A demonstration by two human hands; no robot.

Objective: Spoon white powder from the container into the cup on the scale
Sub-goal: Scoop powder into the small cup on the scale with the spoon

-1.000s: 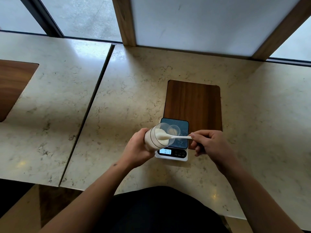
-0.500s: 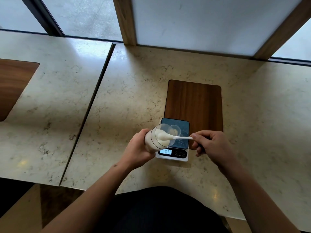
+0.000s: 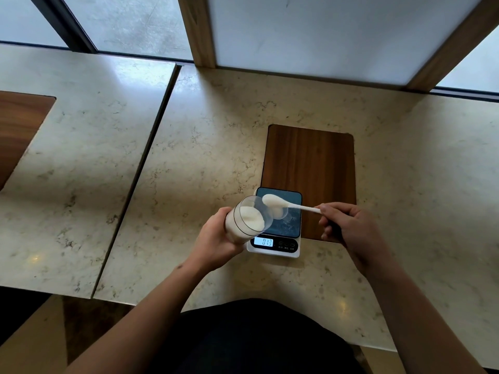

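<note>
At the far left a dark wood inlay [image 3: 19, 130] is set into a marble tabletop [image 3: 89, 157], and a narrow seam separates that slab from the marble table [image 3: 216, 125] where the work is done. Over this table, the left hand [image 3: 216, 238] is wrapped around a clear plastic container [image 3: 247, 220], fingers curled about its wall, holding it tilted with its open mouth facing right over the near left corner of the scale; white powder [image 3: 252, 218] fills much of it. Just right of the mouth, a white plastic spoon [image 3: 286, 204] carries a heaped bowl of powder above the small clear cup [image 3: 280, 213], which stands on the dark platform of the digital scale [image 3: 278, 247]. The cup is partly hidden behind the container's rim, and its contents cannot be made out. The scale's lit display reads 013. The scale overlaps the near edge of a walnut-coloured wood inlay [image 3: 310, 160]. At the right, the right hand [image 3: 348, 228] pinches the spoon's handle end between thumb and forefinger, the other fingers curled under.
</note>
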